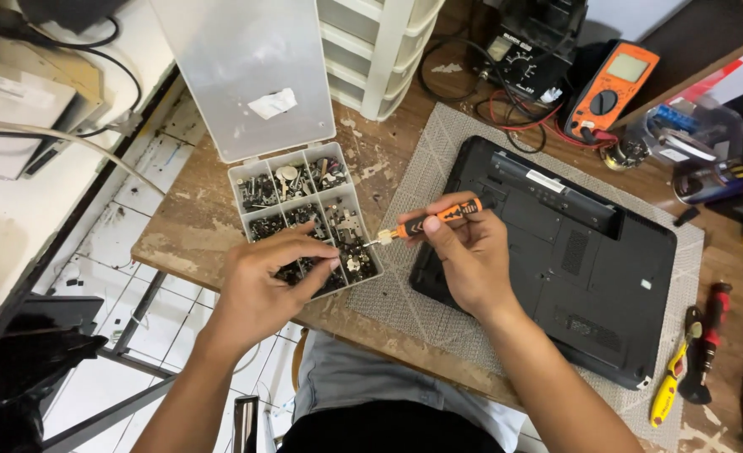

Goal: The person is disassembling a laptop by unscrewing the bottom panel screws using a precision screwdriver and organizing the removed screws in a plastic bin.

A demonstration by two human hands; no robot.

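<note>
Two hands work: left hand (262,289) fingers spread in the clear plastic screw box (304,214), right hand (464,252) grip pinching a ribbed orange screwdriver (434,218).

Both forearms are bare to the elbow; no sleeves, watch, rings or gloves are seen on the left hand (262,289) or the right hand (464,256). Short, unpainted nails are shown on the fingers. Below the wooden table (187,226) edge, a light grey-blue garment is seen over the lap, and a black garment is seen nearer the camera.
</note>
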